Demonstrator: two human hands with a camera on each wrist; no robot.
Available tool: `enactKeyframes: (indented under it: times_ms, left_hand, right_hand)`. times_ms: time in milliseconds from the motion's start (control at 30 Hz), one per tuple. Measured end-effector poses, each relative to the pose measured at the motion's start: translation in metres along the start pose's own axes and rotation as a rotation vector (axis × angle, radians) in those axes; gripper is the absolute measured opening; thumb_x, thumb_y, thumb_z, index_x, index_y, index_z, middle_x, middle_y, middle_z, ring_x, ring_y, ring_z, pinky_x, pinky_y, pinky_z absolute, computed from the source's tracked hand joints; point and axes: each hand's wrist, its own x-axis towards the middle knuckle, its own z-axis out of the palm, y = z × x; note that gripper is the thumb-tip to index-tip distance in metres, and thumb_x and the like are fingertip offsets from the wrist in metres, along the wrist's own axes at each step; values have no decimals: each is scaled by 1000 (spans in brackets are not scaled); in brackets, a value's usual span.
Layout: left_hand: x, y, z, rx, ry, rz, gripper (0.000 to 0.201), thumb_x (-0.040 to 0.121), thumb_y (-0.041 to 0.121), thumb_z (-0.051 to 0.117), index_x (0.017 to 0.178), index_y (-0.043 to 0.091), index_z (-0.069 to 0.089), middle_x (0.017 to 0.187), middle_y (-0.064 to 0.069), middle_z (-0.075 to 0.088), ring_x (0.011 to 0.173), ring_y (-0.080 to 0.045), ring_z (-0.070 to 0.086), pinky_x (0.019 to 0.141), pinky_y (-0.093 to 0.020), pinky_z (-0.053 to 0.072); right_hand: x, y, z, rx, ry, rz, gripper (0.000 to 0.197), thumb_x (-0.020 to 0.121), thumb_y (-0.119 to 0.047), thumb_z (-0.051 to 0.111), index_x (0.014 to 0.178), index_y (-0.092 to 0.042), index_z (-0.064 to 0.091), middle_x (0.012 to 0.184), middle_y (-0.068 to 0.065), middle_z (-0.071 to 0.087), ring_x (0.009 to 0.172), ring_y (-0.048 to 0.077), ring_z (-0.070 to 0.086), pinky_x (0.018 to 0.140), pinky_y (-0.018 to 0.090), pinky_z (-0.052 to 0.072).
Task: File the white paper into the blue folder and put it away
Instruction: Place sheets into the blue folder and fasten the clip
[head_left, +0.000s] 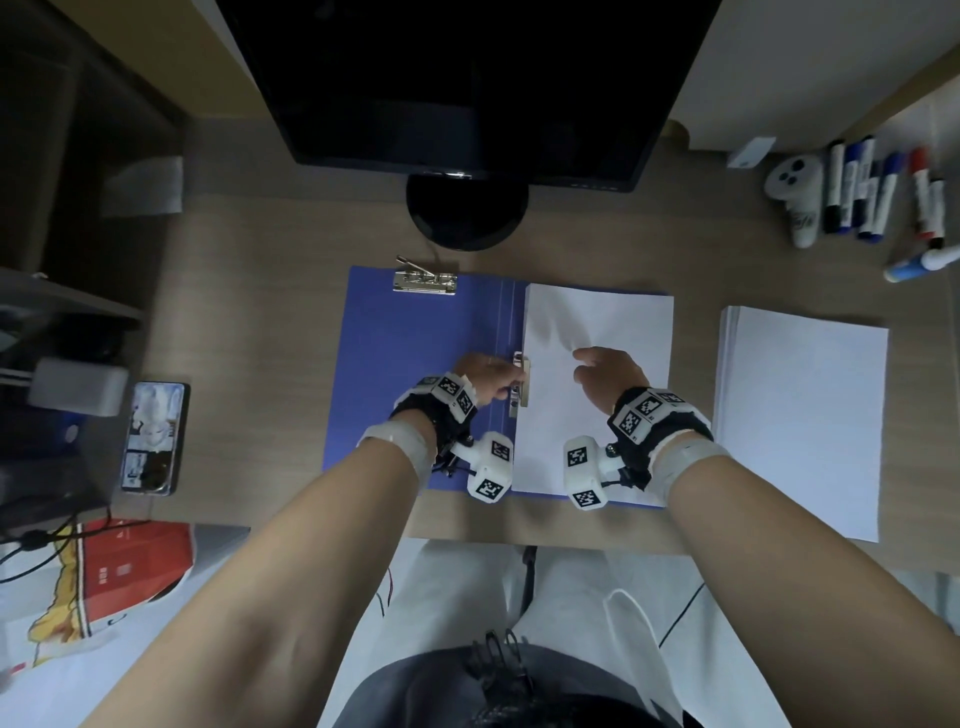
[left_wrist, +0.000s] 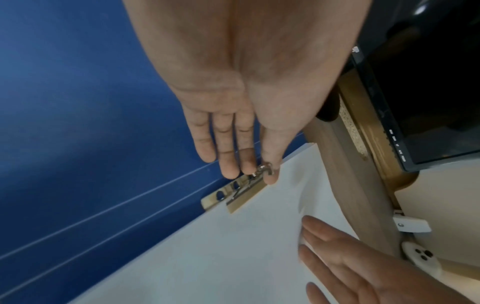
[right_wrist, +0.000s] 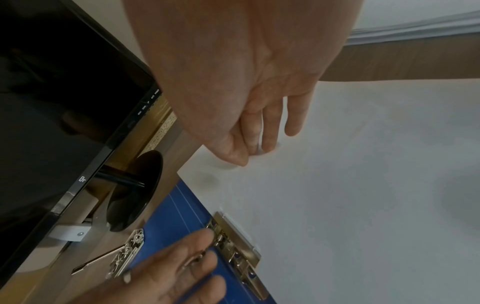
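At the centre of the frame, my left hand pinches the lever of the metal spring clamp on the spine of the open blue folder, index finger and thumb closed on it, the other fingers straight; my right hand, fingers loosely spread and holding nothing, presses the white paper lying on the folder's right half; right of it lies a paper stack; at upper centre stands a dark monitor; markers lie at upper right.
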Motion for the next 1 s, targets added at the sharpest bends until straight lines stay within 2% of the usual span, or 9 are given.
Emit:
enactKeyframes:
  times_ms: [67,233,333,433,500,633,733,800,1000]
  left_hand:
    - [-4,-12,1,-31,7,35,33,90,25,64,116,6,69,77,4,66,65,-6,61,55,-16,48]
    - [-14,-20,0,-126,68,21,35,84,13,71,117,6,63,65,5,66,49,0,61,42,-11,45]
    - [-17,-17,-3,-74,19,-48,23,80,18,76,99,16,64,80,-3,68,69,-9,65,57,-17,52]
    - [-15,-23,-3,9,34,-112,24,70,27,83,80,20,63,79,-5,70,70,-14,65,68,-28,55]
    - [-14,-27,1,63,60,-118,28,64,34,86,74,22,63,79,-7,72,72,-16,69,73,-28,56]
    - [-17,-27,9,262,90,-91,29,66,41,83,77,20,66,105,-7,73,101,-25,68,98,-35,52]
    - [-20,-22,13,363,97,-85,35,72,39,79,93,13,69,100,-7,69,95,-25,63,84,-27,48]
    - [-20,-19,16,416,115,-92,33,71,39,80,87,15,63,91,-3,63,87,-21,59,77,-25,43]
    - [-15,-15,19,464,161,-120,46,59,38,88,87,11,64,99,-8,72,99,-25,68,87,-34,55]
  right_hand:
    - [0,-1,-1,13,-3,6,47,92,-22,48,139,-27,54,144,1,53,128,26,52,101,33,41]
    - [-2,0,-1,41,-26,11,46,90,-24,52,136,-29,56,141,0,56,126,26,54,102,33,43]
    - [-3,0,1,29,-23,7,46,90,-24,52,135,-30,57,140,0,57,124,25,55,100,32,43]
    - [-3,0,1,35,-29,5,45,89,-23,53,134,-30,57,140,0,57,125,25,55,102,33,43]
    - [-3,0,2,39,-34,0,45,89,-23,52,134,-29,58,140,-1,57,125,25,55,103,33,43]
    - [-4,2,3,30,-31,-5,45,89,-24,52,134,-31,57,141,-2,56,125,24,56,102,33,43]
    - [-4,3,2,39,-31,-5,45,89,-24,51,133,-31,58,140,-2,57,125,24,56,102,33,44]
    - [-4,3,1,40,-40,-9,46,88,-24,51,133,-31,57,140,-2,57,124,24,56,102,33,44]
    - [-3,3,0,3,-45,-31,45,89,-24,50,133,-31,57,142,-2,55,126,23,55,99,32,43]
